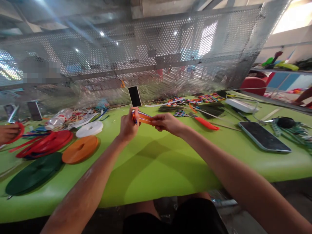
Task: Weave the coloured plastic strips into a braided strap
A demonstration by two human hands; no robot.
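Above the middle of the green tabletop point(156, 175), my left hand point(129, 125) is closed round one end of some flat strips point(145, 117), orange with white and dark blue. The other end is pinched between the fingertips of my right hand point(168, 124), so the strips stretch between both hands. Part of the strips is hidden inside my left fist. Just behind my left hand a small dark-screened phone point(135, 96) stands upright. Left of my forearm lie flat coils of ribbon: orange point(80, 149), white point(89, 129), red point(53, 143) and dark green point(35, 174).
Another person's hand point(9, 133) holds a red coil at the left edge. A plastic bottle point(58, 120) lies among scraps. To the right are a red-handled tool point(207, 123), a large phone point(264, 136) and a white power strip point(241, 105). A perforated metal screen point(151, 55) rises behind.
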